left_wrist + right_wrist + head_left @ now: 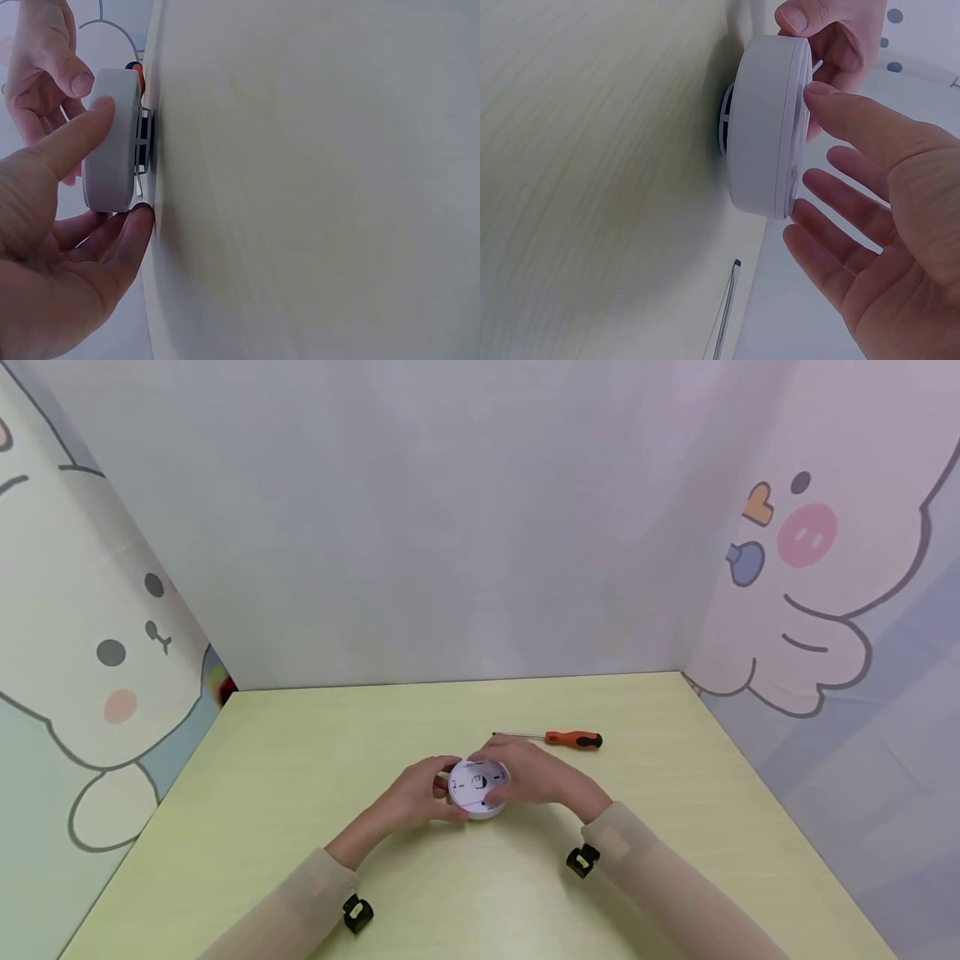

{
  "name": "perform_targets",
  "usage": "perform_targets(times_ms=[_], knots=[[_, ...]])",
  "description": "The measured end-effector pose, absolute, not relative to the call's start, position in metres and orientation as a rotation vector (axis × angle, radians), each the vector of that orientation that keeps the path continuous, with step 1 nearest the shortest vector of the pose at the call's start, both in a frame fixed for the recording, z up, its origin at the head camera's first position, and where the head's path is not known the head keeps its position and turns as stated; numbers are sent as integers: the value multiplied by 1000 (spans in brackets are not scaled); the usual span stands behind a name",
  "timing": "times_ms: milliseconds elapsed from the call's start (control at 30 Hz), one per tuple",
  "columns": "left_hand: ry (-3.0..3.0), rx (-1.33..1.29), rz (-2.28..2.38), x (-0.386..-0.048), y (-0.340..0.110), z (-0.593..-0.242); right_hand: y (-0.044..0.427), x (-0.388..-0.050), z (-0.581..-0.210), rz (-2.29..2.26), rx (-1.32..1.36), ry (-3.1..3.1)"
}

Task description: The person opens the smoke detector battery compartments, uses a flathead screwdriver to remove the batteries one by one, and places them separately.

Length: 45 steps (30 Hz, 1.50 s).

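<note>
A round white smoke detector [468, 787] is held just over the table, its flat mounting side facing up and its slotted dome [724, 120] facing down. My left hand [417, 795] grips its left side, with the thumb on the near rim and the fingers curled round the far side, as the left wrist view shows. From the right, my right hand [534, 772] spans the upper face, its thumb on the plate and its fingertips at the far edge. Behind the right hand lies a screwdriver [573, 739] with an orange and black handle.
The pale wood-grain table [315, 735] reaches back to a plain light curtain [450, 527]. Cartoon-printed cloth hangs at the left [97, 610] and right [847, 610]. Small black devices sit at both wrists. The screwdriver's tip [737, 263] points left toward the smoke detector.
</note>
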State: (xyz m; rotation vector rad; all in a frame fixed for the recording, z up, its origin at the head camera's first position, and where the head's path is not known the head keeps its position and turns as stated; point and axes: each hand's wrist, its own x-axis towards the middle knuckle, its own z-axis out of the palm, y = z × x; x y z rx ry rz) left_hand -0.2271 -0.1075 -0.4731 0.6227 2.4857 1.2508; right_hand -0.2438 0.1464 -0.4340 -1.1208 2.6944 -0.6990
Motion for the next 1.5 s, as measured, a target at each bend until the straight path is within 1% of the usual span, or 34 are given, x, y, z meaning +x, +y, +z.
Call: perform_targets(times_ms=[300, 733, 1033, 1267, 1500], knots=[[2493, 632, 1259, -226, -108, -473, 143, -244, -436, -602, -1151, 2723], [2485, 660, 1263, -228, -108, -476, 143, -243, -435, -590, -1114, 2727], [2492, 632, 1255, -228, -110, -475, 139, -246, -433, -515, -1199, 2722], [2496, 654, 1238, -228, -111, -473, 133, -249, -428, -398, -1201, 2720], [2506, 631, 1241, -226, -110, -473, 131, -251, -429, -415, -1232, 2707]])
